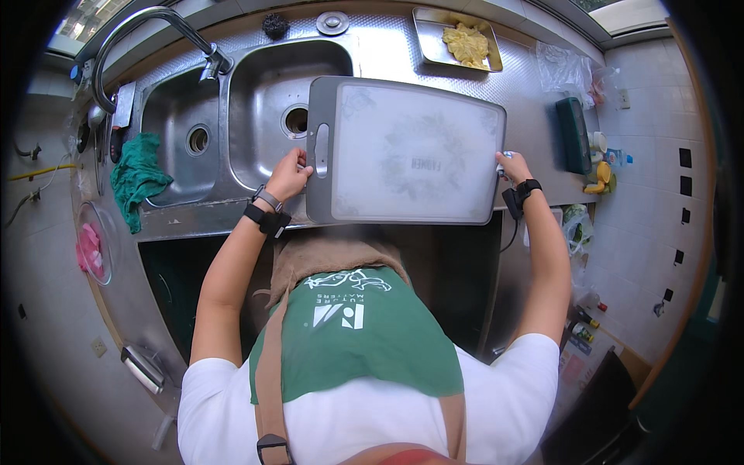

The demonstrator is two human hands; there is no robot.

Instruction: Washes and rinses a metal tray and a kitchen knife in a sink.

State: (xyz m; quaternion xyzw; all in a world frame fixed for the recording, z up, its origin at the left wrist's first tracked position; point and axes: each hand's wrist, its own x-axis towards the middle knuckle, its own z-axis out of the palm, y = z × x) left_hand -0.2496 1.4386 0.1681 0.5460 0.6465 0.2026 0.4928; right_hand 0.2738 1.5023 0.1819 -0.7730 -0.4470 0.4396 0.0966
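A white plastic cutting board (418, 154) with a grey rim lies level in front of me, with a faded wreath print and a slot handle near its left side. It covers part of the larger sink basin and the counter edge. My left hand (289, 175) pinches its left edge just below the slot. At the opposite side, my right hand (514, 167) grips the right edge. The fingertips beneath the board are hidden, and I cannot tell whether the board rests on the counter or is held just above it.
A steel double sink (224, 174) with a curved faucet (157, 14) is at left, a green cloth (139, 174) over its rim. Behind the board stands a metal tray (430, 49) holding yellow food (466, 45). A dark green box (573, 135) and bottles line the right wall.
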